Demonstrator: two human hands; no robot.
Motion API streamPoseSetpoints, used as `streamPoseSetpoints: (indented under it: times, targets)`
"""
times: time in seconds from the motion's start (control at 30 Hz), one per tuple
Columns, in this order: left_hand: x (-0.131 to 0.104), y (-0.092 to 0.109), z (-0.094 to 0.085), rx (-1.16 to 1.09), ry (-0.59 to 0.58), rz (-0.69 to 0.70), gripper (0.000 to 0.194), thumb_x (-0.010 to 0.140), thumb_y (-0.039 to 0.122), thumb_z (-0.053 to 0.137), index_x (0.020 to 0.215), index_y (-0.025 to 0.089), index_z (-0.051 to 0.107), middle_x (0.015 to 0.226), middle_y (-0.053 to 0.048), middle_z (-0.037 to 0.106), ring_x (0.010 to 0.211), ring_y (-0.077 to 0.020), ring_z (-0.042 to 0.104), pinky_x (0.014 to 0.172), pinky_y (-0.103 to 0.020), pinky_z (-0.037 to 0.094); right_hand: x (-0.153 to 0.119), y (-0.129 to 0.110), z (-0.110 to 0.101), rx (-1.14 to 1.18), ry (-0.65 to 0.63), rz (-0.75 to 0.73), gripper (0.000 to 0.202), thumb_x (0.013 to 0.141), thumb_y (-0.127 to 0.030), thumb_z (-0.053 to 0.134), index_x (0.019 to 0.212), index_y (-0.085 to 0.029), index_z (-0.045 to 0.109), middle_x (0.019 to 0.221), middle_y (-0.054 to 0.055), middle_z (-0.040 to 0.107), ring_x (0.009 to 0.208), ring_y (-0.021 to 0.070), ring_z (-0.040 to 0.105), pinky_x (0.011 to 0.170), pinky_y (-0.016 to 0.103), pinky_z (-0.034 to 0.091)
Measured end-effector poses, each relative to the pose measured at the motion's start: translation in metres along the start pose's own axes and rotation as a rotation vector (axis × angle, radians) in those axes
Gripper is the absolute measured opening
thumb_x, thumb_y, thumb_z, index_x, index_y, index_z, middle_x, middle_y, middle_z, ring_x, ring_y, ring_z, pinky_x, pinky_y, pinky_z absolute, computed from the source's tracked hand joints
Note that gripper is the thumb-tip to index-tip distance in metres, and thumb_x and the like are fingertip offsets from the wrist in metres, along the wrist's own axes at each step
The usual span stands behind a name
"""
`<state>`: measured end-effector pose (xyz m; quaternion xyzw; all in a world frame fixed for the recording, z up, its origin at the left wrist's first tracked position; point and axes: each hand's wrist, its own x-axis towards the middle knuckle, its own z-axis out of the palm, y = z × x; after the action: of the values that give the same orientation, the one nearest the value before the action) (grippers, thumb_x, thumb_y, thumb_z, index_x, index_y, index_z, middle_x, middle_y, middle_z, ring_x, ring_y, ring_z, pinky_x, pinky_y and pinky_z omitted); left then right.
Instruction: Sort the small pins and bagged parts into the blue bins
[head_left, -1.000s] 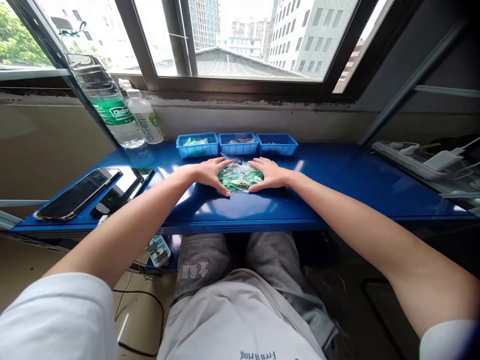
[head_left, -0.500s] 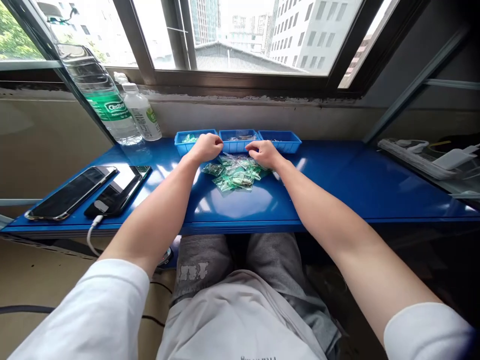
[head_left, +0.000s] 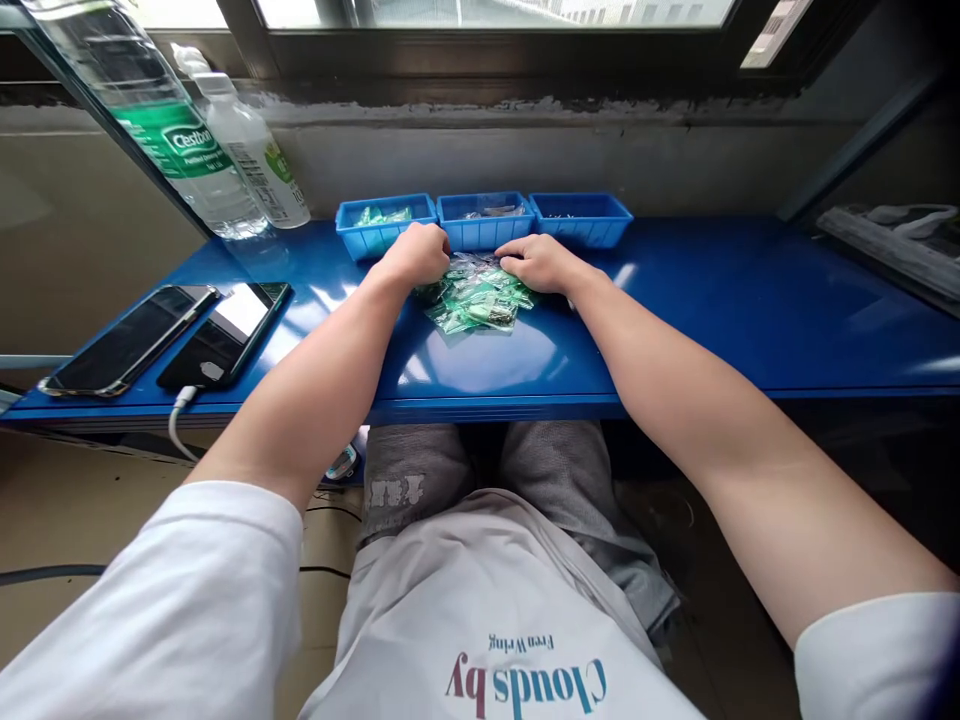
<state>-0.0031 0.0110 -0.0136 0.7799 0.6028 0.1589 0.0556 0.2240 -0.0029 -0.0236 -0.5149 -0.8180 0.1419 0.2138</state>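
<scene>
A pile of small clear and green plastic packets [head_left: 484, 300] lies on the blue table between my hands. My left hand [head_left: 421, 253] rests at the pile's left edge, its fingers curled and their tips hidden. At the upper right of the pile, my right hand [head_left: 538, 263] touches the packets with its fingers stretched and a little apart. Behind the pile stand three blue trays: the left tray [head_left: 375, 238] has green packets, the middle tray [head_left: 484, 235] has clear packets, and the right tray [head_left: 585, 233] has a few small bits.
Two phones [head_left: 127, 340] [head_left: 225, 335] lie at the left, one with a white cable [head_left: 177, 415] plugged in. A large water bottle [head_left: 187, 145] and a smaller bottle [head_left: 259, 155] stand at the back left. A pale rack [head_left: 892, 250] is at the right.
The view has tipped down. My right hand has come down onto the packets and its fingers have spread. My left hand has moved down to the pile's left edge.
</scene>
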Motion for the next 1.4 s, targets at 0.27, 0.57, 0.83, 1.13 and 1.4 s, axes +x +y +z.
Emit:
streamPoseSetpoints:
  times: [0.27,0.57,0.83,1.13,1.4]
  targets:
    - [-0.001,-0.002,-0.001,-0.077,0.04,-0.059,0.028,0.086,0.028,0.065,0.104,0.014,0.081,0.107,-0.012,0.077,0.124,-0.0322,0.06,0.111,-0.042,0.049,-0.008,-0.005,-0.009,0.038,-0.029,0.034,0.032,0.094,-0.025,0.062,0.115,-0.016,0.084,0.117,0.006,0.08,0.119,0.0311,0.07,0.11,0.04,0.051]
    - [0.0,0.001,-0.004,-0.084,-0.057,-0.208,0.035,0.077,0.021,0.07,0.11,0.017,0.079,0.097,-0.011,0.072,0.114,-0.037,0.067,0.106,-0.048,0.052,-0.013,-0.014,-0.017,0.004,-0.101,0.033,0.032,0.094,-0.032,0.067,0.118,-0.017,0.083,0.12,0.008,0.079,0.115,0.0324,0.071,0.108,0.041,0.053]
    - [-0.007,0.008,-0.014,0.076,-0.107,-0.266,0.032,0.077,0.013,0.067,0.106,0.018,0.08,0.096,-0.009,0.072,0.111,-0.0365,0.069,0.097,-0.044,0.055,-0.016,-0.021,-0.021,-0.048,-0.136,0.04,0.032,0.096,-0.03,0.065,0.12,-0.018,0.083,0.123,0.008,0.078,0.114,0.0303,0.071,0.102,0.037,0.055]
    - [-0.007,0.015,-0.021,-0.134,0.128,-0.147,0.019,0.089,0.036,0.072,0.102,0.024,0.078,0.096,-0.003,0.077,0.11,-0.0282,0.062,0.097,-0.041,0.05,-0.017,-0.021,-0.021,-0.046,-0.115,0.038,0.03,0.094,-0.03,0.069,0.119,-0.018,0.082,0.122,0.009,0.078,0.113,0.03,0.072,0.101,0.036,0.055]
    - [-0.011,0.048,0.002,-0.572,0.25,0.257,0.009,0.089,0.027,0.071,0.092,0.019,0.073,0.088,-0.006,0.076,0.085,-0.0193,0.069,0.078,-0.031,0.055,-0.013,-0.017,-0.017,0.059,0.136,-0.091,0.03,0.091,-0.034,0.069,0.113,-0.017,0.08,0.114,0.01,0.079,0.108,0.0292,0.072,0.098,0.04,0.057]
